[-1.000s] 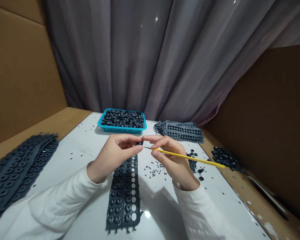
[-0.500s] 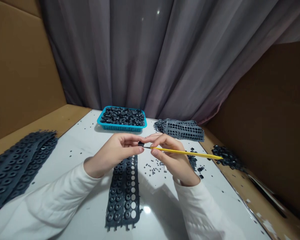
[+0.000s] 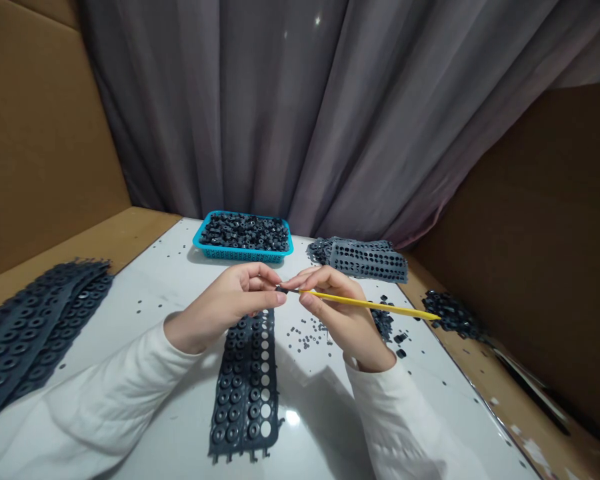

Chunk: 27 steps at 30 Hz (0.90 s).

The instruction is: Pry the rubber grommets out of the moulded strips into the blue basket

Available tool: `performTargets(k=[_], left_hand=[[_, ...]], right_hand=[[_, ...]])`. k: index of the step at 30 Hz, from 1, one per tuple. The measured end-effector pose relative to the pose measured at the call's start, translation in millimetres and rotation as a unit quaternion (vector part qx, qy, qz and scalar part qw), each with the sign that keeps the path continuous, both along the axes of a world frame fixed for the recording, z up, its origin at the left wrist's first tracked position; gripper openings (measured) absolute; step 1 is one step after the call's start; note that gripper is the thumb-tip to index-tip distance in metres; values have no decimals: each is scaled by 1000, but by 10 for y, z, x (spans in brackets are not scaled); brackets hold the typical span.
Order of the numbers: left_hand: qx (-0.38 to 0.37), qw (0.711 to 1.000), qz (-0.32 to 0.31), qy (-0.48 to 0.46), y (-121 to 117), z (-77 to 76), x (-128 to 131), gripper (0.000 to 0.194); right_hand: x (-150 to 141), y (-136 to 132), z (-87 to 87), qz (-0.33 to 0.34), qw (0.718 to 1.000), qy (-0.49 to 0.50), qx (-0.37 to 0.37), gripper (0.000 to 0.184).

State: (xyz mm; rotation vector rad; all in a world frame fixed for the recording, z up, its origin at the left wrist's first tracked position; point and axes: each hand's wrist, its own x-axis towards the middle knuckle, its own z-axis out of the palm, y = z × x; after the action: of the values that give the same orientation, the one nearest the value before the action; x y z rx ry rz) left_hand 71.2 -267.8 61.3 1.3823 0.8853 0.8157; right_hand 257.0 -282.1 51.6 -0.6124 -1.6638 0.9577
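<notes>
Between the thumb and fingers of my left hand (image 3: 223,303) is a small black rubber piece (image 3: 281,289), mostly covered by the fingertips. My right hand (image 3: 347,317) pinches a slim yellow-handled tool (image 3: 385,307) with a thin dark tip. That tip meets the black piece; whether it is inside or only against it, I cannot tell. The handle slants out to the right. Below both hands lies a dark rubber sheet (image 3: 245,383) with rows of ring-shaped pieces, and its right-hand column shows open round holes.
A blue basket (image 3: 245,255) full of small black pieces stands at the back. Perforated sheets (image 3: 373,260) lie to its right, more ringed sheets (image 3: 35,327) at left. Loose black pieces (image 3: 455,313) and tiny discs (image 3: 307,337) are scattered at right. Cardboard walls (image 3: 40,120) flank the table.
The black piece has turned slightly between my left fingertips, and the tool's tip has come closer to it. Both hands have shifted only a little.
</notes>
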Motion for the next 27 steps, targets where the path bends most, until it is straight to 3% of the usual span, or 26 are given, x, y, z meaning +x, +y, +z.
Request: performTargets(k=[8, 13, 16, 21, 27], left_hand=[[20, 1000, 14, 1, 22, -23, 8, 28], [136, 985, 89, 55, 3, -35, 63, 25], [189, 972, 102, 93, -39, -31, 81, 21], [242, 957, 108, 122, -76, -22, 85, 17], [220, 963, 95, 126, -84, 0, 87, 17]], right_hand=[[-15, -21, 17, -15, 1000, 7, -6, 6], [-13, -25, 5, -44, 999, -6, -10, 7], [-9, -20, -7, -56, 998, -12, 4, 6], [-31, -30, -26, -98, 988, -83, 81, 6], [-47, 9, -96, -188, 951, -175, 174, 8]])
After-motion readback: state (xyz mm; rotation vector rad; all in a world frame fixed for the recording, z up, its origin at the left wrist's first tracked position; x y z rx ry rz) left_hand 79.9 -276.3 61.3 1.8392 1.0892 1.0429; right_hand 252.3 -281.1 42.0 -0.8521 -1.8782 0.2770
